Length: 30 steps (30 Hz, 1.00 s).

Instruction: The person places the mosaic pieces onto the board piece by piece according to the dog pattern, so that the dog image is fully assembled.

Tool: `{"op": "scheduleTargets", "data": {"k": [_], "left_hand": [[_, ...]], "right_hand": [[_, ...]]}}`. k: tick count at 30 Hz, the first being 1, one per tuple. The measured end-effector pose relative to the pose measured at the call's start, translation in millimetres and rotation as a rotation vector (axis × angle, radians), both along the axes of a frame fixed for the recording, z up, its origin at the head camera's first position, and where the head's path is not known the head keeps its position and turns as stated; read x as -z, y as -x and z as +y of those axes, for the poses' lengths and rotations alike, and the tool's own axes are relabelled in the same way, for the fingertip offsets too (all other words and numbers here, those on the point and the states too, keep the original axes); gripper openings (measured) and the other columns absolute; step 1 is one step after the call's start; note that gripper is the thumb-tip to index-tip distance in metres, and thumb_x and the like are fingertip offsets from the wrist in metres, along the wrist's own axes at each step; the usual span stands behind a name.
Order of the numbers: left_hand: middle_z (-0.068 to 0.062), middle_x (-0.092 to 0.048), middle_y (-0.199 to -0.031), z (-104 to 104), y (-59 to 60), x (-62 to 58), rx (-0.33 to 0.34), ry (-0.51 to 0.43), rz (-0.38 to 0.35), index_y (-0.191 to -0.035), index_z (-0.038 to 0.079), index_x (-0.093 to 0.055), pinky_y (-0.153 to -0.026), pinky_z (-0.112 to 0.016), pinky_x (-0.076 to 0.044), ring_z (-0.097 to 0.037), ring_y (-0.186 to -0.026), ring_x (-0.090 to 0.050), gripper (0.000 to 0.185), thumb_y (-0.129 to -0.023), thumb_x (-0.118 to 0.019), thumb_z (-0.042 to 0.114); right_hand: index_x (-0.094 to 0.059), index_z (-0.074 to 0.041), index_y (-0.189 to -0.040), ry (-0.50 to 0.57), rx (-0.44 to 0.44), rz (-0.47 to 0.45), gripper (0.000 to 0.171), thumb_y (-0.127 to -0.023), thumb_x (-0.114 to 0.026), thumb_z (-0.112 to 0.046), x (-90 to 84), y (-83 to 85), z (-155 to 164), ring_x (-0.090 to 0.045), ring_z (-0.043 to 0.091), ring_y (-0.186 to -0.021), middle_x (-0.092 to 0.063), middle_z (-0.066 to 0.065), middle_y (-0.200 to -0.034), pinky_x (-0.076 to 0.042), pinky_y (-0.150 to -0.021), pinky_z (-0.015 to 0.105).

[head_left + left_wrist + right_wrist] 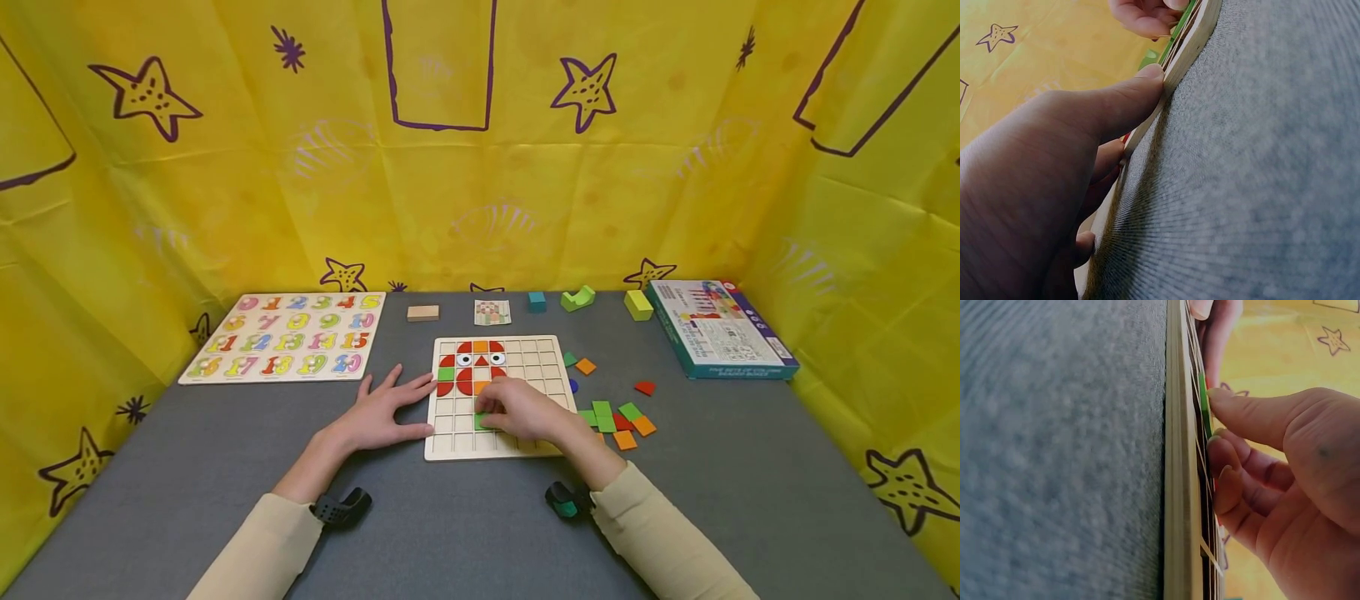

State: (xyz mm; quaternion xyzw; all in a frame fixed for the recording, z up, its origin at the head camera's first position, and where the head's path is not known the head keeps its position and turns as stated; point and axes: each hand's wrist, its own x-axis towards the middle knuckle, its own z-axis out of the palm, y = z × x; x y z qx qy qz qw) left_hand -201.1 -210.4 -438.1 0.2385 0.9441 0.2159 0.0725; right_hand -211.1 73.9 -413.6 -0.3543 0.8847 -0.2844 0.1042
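Note:
A wooden grid board [456, 446] lies on the grey table, with red, orange, green and eye-printed tiles in its upper left cells forming a face-like pattern. Fingers spread, my left hand [378, 417] rests at the board's left edge; in the left wrist view its thumb [1138, 94] touches that edge. Over the lower middle cells, my right hand [521, 408] pinches a green tile [480, 423] between thumb and fingers. The right wrist view shows this green tile [1204, 403] edge-on at the grid, partly hidden by the fingertips.
Loose green, red and orange tiles [603, 415] lie right of the board. Behind it are a small pattern card [492, 312], a wooden block [423, 313], a blue block [537, 302] and green blocks [638, 306]. A number puzzle [288, 337] sits left, a box [720, 329] right.

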Motion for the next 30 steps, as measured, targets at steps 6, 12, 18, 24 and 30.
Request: {"op": "scheduleTargets", "data": {"k": [6, 12, 18, 24, 30], "left_hand": [[0.003, -0.033, -0.162, -1, -0.2, 1.2, -0.005, -0.008, 0.002, -0.155, 0.024, -0.044, -0.107, -0.075, 0.006, -0.045, -0.151, -0.005, 0.083, -0.088, -0.065, 0.067], [0.004, -0.033, -0.162, -2, 0.0, 2.2, 0.002, -0.013, 0.014, -0.155, 0.024, -0.044, -0.107, -0.075, 0.007, -0.044, -0.151, -0.005, 0.084, -0.087, -0.065, 0.068], [0.004, -0.033, -0.162, -1, 0.3, 0.6, 0.005, -0.013, 0.018, -0.155, 0.023, -0.044, -0.107, -0.074, 0.007, -0.044, -0.151, -0.005, 0.084, -0.087, -0.065, 0.068], [0.003, -0.033, -0.162, 1, -1.6, 2.3, 0.011, -0.012, 0.008, -0.155, 0.023, -0.044, -0.108, -0.074, 0.007, -0.044, -0.151, -0.005, 0.084, -0.087, -0.065, 0.067], [0.004, -0.034, -0.162, 0, -0.9, 2.3, 0.004, -0.013, 0.016, -0.155, 0.024, -0.044, -0.108, -0.073, 0.007, -0.043, -0.151, -0.006, 0.083, -0.087, -0.066, 0.066]], "right_hand": [[-0.073, -0.011, -0.104, 0.044, 0.006, -0.009, 0.014, -0.091, -0.077, -0.014, -2.8, 4.0, 6, -0.058, 0.012, -0.082, -0.064, -0.008, -0.09, -0.051, -0.079, 0.03], [-0.072, -0.007, -0.105, 0.108, 0.018, 0.027, 0.014, -0.093, -0.075, -0.014, -12.0, 5.9, 22, -0.058, 0.013, -0.083, -0.064, -0.007, -0.091, -0.051, -0.078, 0.032], [-0.071, -0.007, -0.109, 0.127, 0.123, 0.011, 0.018, -0.093, -0.075, -0.014, -19.0, 7.1, 52, -0.058, 0.016, -0.087, -0.064, -0.004, -0.097, -0.05, -0.077, 0.035], [-0.07, -0.003, -0.112, 0.116, 0.213, 0.021, 0.022, -0.093, -0.075, -0.014, -16.8, 8.7, 92, -0.058, 0.019, -0.086, -0.064, 0.0, -0.096, -0.051, -0.077, 0.037], [-0.069, -0.003, -0.113, 0.081, 0.257, -0.015, 0.023, -0.094, -0.074, -0.016, -9.5, 8.1, 129, -0.058, 0.02, -0.088, -0.065, 0.002, -0.099, -0.051, -0.081, 0.04]]}}
